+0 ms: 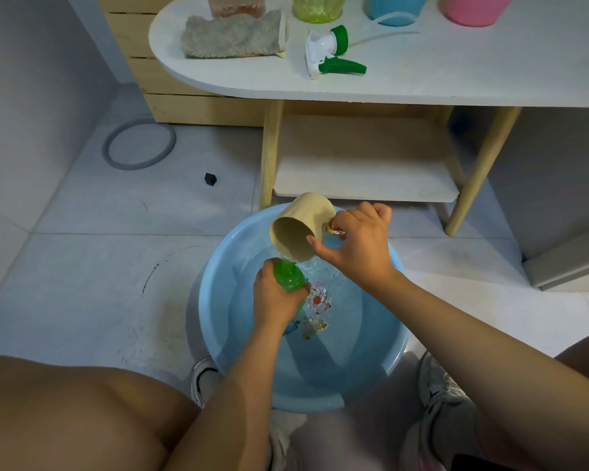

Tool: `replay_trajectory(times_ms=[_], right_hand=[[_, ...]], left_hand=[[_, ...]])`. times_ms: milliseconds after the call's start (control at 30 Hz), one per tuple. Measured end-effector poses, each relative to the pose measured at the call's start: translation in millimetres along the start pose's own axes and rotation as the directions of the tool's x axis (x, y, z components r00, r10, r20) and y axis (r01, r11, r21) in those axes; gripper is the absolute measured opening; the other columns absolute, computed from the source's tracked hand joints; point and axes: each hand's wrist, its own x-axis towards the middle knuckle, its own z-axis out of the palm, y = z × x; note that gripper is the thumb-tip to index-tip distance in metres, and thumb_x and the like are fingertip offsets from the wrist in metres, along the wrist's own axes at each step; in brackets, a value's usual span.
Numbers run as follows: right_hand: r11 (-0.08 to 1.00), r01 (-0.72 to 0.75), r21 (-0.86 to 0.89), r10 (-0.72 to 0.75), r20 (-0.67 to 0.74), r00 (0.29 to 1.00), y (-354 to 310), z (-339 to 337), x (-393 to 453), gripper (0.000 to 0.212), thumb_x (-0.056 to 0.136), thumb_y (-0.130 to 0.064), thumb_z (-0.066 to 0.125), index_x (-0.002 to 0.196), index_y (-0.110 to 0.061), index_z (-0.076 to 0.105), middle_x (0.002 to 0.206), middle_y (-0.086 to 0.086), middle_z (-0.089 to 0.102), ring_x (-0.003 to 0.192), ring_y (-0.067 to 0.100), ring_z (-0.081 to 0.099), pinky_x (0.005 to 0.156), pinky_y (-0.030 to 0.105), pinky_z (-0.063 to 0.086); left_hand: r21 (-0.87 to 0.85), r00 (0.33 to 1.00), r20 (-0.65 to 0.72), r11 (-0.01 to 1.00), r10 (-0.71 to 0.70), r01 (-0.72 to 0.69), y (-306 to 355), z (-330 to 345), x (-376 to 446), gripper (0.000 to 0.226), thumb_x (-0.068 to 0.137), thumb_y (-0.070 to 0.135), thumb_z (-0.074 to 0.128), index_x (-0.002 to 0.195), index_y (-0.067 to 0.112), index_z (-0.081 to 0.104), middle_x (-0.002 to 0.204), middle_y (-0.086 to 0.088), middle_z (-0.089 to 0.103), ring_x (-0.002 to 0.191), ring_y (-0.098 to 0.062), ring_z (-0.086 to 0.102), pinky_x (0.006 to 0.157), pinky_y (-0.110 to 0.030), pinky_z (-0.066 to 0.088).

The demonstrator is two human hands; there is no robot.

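While the green bottle [288, 279] is held upright over the blue basin [320, 385], our left hand [273, 302] wraps its body below the neck, wet plastic we judge light and slippery. Our right hand [357, 243] grips the tipped beige cup [300, 224] by its handle; a spray head [330, 51] lies on the table [422, 79].

Beige cup [301, 226] with a glossy copper-pink handle [335, 229]. Translucent bright green bottle [288, 278]. Pale blue basin [215, 338], its floor bearing cartoon decals [317, 300] in red, white, yellow and blue. White tabletop [456, 69] on pale wood legs [271, 151]. White spray head [330, 51] with green collar and trigger. Grey-beige towel [232, 37] with looped pile. Far edge: clear pinkish container [237, 5], yellow-green textured container [318, 6], sky-blue container [397, 6], pink container [476, 8]. Light grey floor tiles [99, 266], grey ring [170, 142], small black block [210, 179].
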Motion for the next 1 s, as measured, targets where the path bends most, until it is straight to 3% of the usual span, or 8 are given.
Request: replay_trajectory(times_ms=[600, 1000], right_hand=[[0.992, 0.114, -0.053, -0.119, -0.099, 0.988, 1.1, -0.3, 3.9, 0.046, 0.073, -0.054, 0.062, 0.058, -0.012, 0.052, 0.057, -0.002, 0.055, 0.063, 0.022, 0.049, 0.077, 0.033, 0.027], [0.987, 0.146, -0.062, -0.152, -0.113, 0.982, 4.5, 1.8, 4.3, 0.045, 0.073, -0.054, 0.063, 0.059, -0.012, 0.052, 0.059, -0.003, 0.056, 0.066, 0.019, 0.047, 0.079, 0.032, 0.028]], left_hand=[[-0.011, 1.0, 0.002, 1.0, -0.005, 0.005, 3.1, -2.8, -3.5, 0.062, 0.069, 0.026, 0.082, 0.119, 0.017, 0.048, 0.107, 0.003, 0.05, 0.091, -0.011, 0.048, 0.073, -0.022, 0.036], [-0.019, 1.0, -0.01, 1.0, 0.002, -0.003, -0.6, -0.1, -1.4, 0.058, 0.067, 0.026, 0.083, 0.113, 0.018, 0.05, 0.107, -0.001, 0.057, 0.089, -0.014, 0.053, 0.071, -0.023, 0.038]])
